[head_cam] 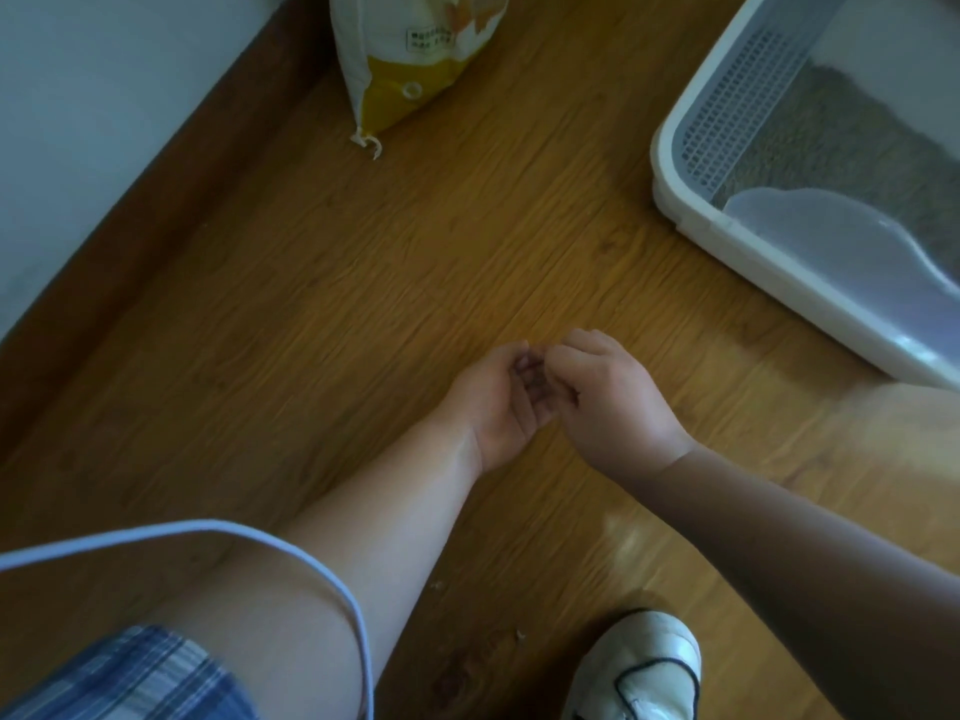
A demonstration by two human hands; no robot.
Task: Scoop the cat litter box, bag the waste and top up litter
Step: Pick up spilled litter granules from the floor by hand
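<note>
The wooden floor (363,283) fills most of the view, and the litter box (691,210) stands on it at the upper right. It is a white tub with a grey perforated inner wall (737,101). Grey-brown litter (852,132) lies inside. A translucent plastic piece (831,241) sits over the litter at the box's near corner; what it is cannot be told.

Far to the left of the litter box a pale wall (104,106) meets the floor along a dark skirting strip. Left of the box, well apart from it and close to that wall, a white and yellow sack (415,59) stands on the floor with a loose string at its bottom corner.

Below and left of the litter box, nearer the person, a bare knee and plaid shorts (130,678) fill the lower left. A thin white cable (311,558) loops across the knee.

The two forearms reach out over the floor, meeting left of the box's near corner and clear of it. The left hand (493,402) lies palm up and cupped, its fingers curled inward. The right hand (608,407) is turned back up, its fingertips bunched together and dipped into the left palm. Blur hides whether either hand has anything in it.

A white shoe (639,672) with dark trim stands well below the box. A few small crumbs (519,635) lie on the floor left of the shoe.
</note>
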